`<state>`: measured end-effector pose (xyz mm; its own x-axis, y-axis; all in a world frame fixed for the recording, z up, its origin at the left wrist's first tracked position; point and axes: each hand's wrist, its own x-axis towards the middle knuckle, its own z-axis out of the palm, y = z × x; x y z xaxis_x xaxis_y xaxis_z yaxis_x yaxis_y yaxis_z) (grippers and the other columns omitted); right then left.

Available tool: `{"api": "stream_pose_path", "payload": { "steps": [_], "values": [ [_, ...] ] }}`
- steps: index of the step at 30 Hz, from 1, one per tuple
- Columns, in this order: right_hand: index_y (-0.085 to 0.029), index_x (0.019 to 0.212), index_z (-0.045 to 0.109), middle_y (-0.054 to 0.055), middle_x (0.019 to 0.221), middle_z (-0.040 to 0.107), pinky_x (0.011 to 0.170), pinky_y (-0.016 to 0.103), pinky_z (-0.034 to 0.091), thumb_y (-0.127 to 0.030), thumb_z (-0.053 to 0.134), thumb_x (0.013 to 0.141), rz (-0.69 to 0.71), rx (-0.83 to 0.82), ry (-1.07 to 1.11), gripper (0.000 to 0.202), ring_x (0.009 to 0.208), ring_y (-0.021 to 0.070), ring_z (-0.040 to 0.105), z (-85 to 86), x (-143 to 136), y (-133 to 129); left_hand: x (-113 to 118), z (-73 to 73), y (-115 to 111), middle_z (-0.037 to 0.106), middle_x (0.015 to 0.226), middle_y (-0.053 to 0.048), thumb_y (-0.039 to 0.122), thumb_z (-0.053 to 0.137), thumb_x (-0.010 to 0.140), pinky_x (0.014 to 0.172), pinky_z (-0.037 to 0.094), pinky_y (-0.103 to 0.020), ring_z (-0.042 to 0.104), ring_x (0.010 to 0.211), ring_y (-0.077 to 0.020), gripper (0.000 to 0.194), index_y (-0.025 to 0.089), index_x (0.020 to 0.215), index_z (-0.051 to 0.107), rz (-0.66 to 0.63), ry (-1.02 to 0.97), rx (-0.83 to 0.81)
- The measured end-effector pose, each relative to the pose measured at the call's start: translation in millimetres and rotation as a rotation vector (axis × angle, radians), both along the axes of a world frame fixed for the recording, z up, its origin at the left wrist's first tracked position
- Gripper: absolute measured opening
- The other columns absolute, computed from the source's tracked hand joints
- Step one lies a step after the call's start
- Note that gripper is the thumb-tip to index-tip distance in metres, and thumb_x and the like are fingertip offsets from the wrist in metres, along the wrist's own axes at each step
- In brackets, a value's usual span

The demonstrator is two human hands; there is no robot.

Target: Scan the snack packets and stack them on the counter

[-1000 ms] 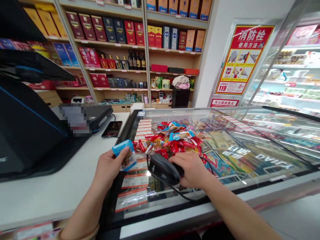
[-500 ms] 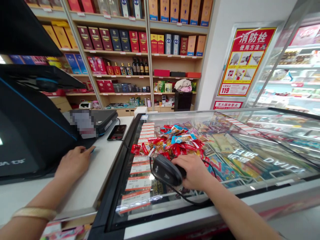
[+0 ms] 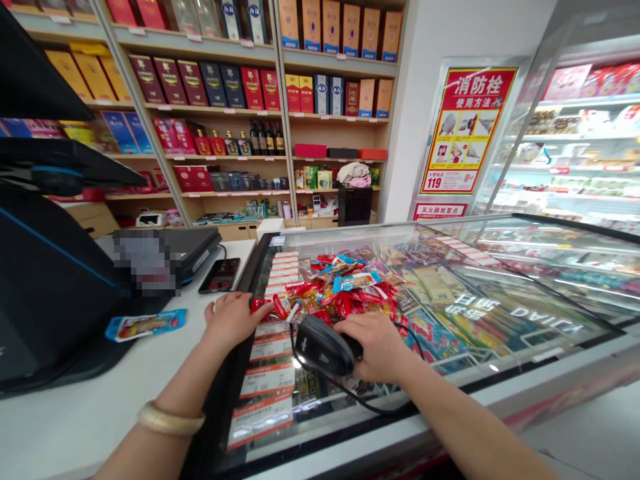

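My right hand (image 3: pixel 375 347) is wrapped round the handle of a black barcode scanner (image 3: pixel 325 345) above the glass freezer top. Its head points left, and a black cable loops below it. My left hand (image 3: pixel 233 321) reaches over the freezer's left edge, fingers apart, at a red snack packet (image 3: pixel 260 305) on the near side of a heap of small snack packets (image 3: pixel 345 293). Whether the fingers press on that packet is hard to tell. A blue snack packet (image 3: pixel 146 325) lies alone on the white counter, left of my left hand.
A black checkout terminal (image 3: pixel 50 287) stands at the left. Behind the blue packet are a flat black device (image 3: pixel 195 247) and a phone (image 3: pixel 220 275). Price labels (image 3: pixel 265 380) line the freezer glass (image 3: pixel 450 267). Shelves of boxed bottles (image 3: pixel 215 87) fill the back wall.
My left hand has moved right from the counter by the terminal to the heap's edge. The blue packet now lies uncovered on the counter. My right hand keeps the scanner in nearly the same place.
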<state>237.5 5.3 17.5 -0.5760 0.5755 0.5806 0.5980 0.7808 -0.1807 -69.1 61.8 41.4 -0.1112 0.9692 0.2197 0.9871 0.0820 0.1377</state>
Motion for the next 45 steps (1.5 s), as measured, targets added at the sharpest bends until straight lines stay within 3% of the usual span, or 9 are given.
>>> {"api": "stream_pose_path", "payload": {
  "steps": [4, 9, 14, 19, 24, 30, 35, 41, 45],
  "values": [
    [-0.022, 0.098, 0.063, 0.000, 0.080, 0.068, 0.060, 0.028, 0.039, -0.022, 0.064, 0.060, 0.000, -0.002, 0.023, 0.037, 0.069, 0.0182, 0.063, 1.1, -1, 0, 23, -9.2, 4, 0.063, 0.122, -0.022, 0.056, 0.046, 0.081, 0.104, 0.029, -0.062, 0.051, 0.121, -0.0414, 0.050, 0.016, 0.099, 0.071, 0.138, 0.034, -0.020],
    [-0.022, 0.096, 0.062, 0.000, 0.079, 0.068, 0.060, 0.028, 0.039, -0.025, 0.064, 0.062, 0.007, 0.004, 0.048, 0.034, 0.068, 0.0182, 0.064, 1.6, -1, -2, 20, -10.7, 3, 0.068, 0.107, -0.019, 0.041, 0.049, 0.081, 0.092, 0.043, -0.049, 0.058, 0.112, -0.0373, 0.028, 0.019, 0.089, 0.065, 0.174, -0.109, 0.037],
    [-0.022, 0.098, 0.061, 0.001, 0.081, 0.069, 0.062, 0.028, 0.040, -0.022, 0.062, 0.060, 0.000, -0.004, 0.058, 0.038, 0.071, 0.0187, 0.064, 0.0, 0, 0, 20, -5.6, -2, 0.069, 0.079, -0.011, 0.032, 0.040, 0.085, 0.068, 0.048, -0.037, 0.068, 0.081, -0.0299, 0.018, 0.021, 0.093, 0.052, 0.173, -0.362, 0.122],
    [-0.022, 0.099, 0.061, 0.001, 0.081, 0.068, 0.064, 0.028, 0.042, -0.023, 0.059, 0.061, -0.036, -0.012, 0.044, 0.038, 0.069, 0.0181, 0.064, -1.0, 0, 0, 21, -2.0, -13, 0.059, 0.050, 0.001, 0.033, 0.043, 0.087, 0.051, 0.045, -0.032, 0.064, 0.051, -0.0249, 0.020, 0.022, 0.103, 0.044, 0.183, -0.665, 0.272],
    [-0.021, 0.098, 0.061, 0.002, 0.082, 0.069, 0.063, 0.027, 0.043, -0.027, 0.061, 0.065, -0.035, -0.024, 0.074, 0.034, 0.071, 0.0188, 0.065, 2.5, -1, -1, 18, -10.7, -10, 0.067, 0.067, -0.002, 0.036, 0.049, 0.086, 0.048, 0.052, -0.030, 0.063, 0.046, -0.0180, 0.026, 0.021, 0.106, 0.045, -0.004, -1.031, 0.498],
    [-0.021, 0.096, 0.062, 0.002, 0.081, 0.069, 0.063, 0.028, 0.044, -0.029, 0.061, 0.067, -0.023, -0.010, 0.141, 0.030, 0.070, 0.0187, 0.065, 4.5, -1, -1, 22, -17.6, -6, 0.071, 0.096, -0.008, 0.036, 0.053, 0.083, 0.081, 0.060, -0.041, 0.072, 0.079, -0.0201, 0.028, 0.018, 0.104, 0.056, -0.114, -1.229, 0.515],
    [-0.020, 0.097, 0.062, 0.004, 0.082, 0.069, 0.065, 0.028, 0.045, -0.034, 0.061, 0.070, -0.029, -0.007, 0.150, 0.030, 0.071, 0.0189, 0.065, 4.2, -1, -1, 25, -12.9, -15, 0.067, 0.115, -0.009, 0.034, 0.063, 0.076, 0.098, 0.052, -0.041, 0.063, 0.109, -0.0246, 0.032, 0.018, 0.102, 0.068, -0.184, -1.017, 0.616],
    [-0.020, 0.098, 0.063, 0.005, 0.082, 0.069, 0.067, 0.029, 0.047, -0.036, 0.063, 0.071, -0.054, 0.004, 0.203, 0.031, 0.073, 0.0200, 0.065, 3.4, 0, -2, 31, -6.7, -22, 0.061, 0.119, -0.007, 0.034, 0.063, 0.079, 0.096, 0.053, -0.038, 0.061, 0.108, -0.0233, 0.027, 0.024, 0.102, 0.073, -0.323, -0.536, 0.715],
    [-0.020, 0.098, 0.062, 0.005, 0.082, 0.069, 0.068, 0.029, 0.047, -0.034, 0.062, 0.071, -0.074, 0.015, 0.255, 0.030, 0.072, 0.0195, 0.064, 4.2, 0, -2, 37, -4.5, -25, 0.060, 0.117, -0.008, 0.034, 0.066, 0.077, 0.097, 0.053, -0.042, 0.060, 0.108, -0.0240, 0.026, 0.023, 0.101, 0.072, -0.484, -0.387, 0.764]
  ]
}}
